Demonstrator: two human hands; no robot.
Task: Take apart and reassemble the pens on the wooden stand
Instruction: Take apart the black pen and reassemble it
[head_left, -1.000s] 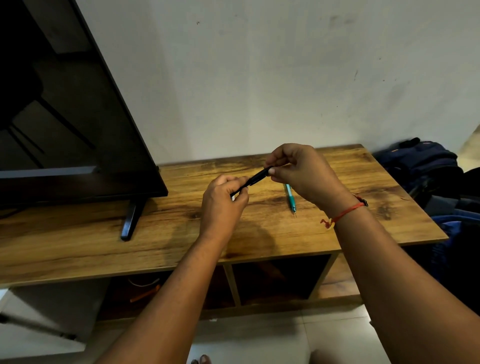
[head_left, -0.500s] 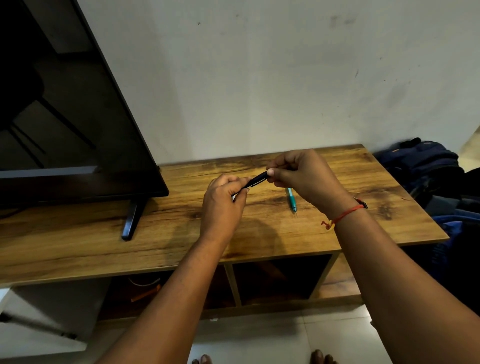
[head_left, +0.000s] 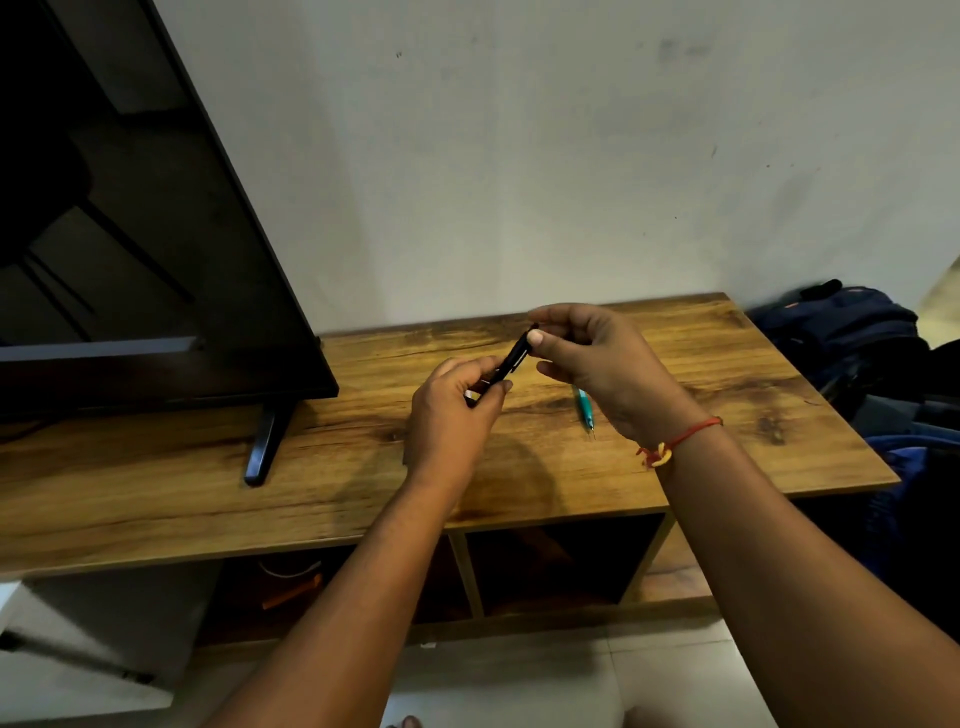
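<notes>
A black pen (head_left: 514, 356) is held above the wooden stand (head_left: 701, 374), tilted with its upper end to the right. My left hand (head_left: 452, 421) grips its lower end, which is mostly hidden in the fingers. My right hand (head_left: 597, 364) pinches the upper end between thumb and forefinger. A teal pen (head_left: 583, 406) lies flat on the stand, partly hidden behind my right hand, tip pointing toward me.
A large black TV (head_left: 130, 234) stands on the stand's left half, one foot (head_left: 265, 447) reaching toward the front edge. Dark blue bags (head_left: 852, 338) lie on the floor to the right. Open shelves (head_left: 556, 566) sit under the top.
The black pen has swung from nearly level to steeper, its upper end raised. My right hand's fingers have loosened and spread, and both hands have shifted slightly.
</notes>
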